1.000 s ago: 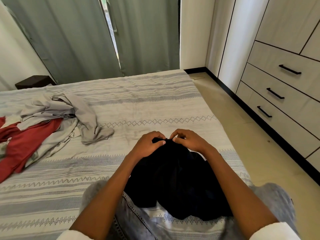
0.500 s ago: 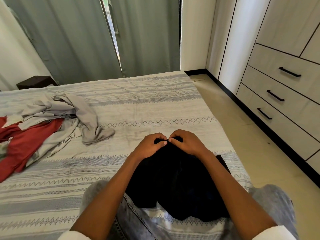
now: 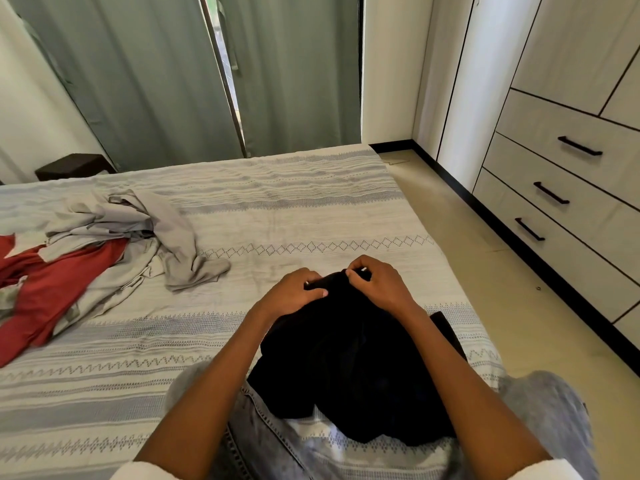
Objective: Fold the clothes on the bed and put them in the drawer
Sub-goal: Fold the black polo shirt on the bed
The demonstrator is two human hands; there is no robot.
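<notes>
Since half a second ago, both hands have edged slightly toward 1 o'clock along the black garment (image 3: 353, 368). Left hand (image 3: 294, 294) and right hand (image 3: 377, 285) pinch its far edge with curled fingers, forearms reaching out over denim-clad knees. It lies bunched on the striped bed (image 3: 294, 209) at 6 o'clock. At 9 o'clock sprawl grey clothes (image 3: 138, 230) and a red garment (image 3: 52, 289); closed drawers (image 3: 568, 188) line the wall at 3 o'clock, green curtains (image 3: 145, 74) at 12

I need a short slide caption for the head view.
Both hands pinch a black garment on the bed.
</notes>
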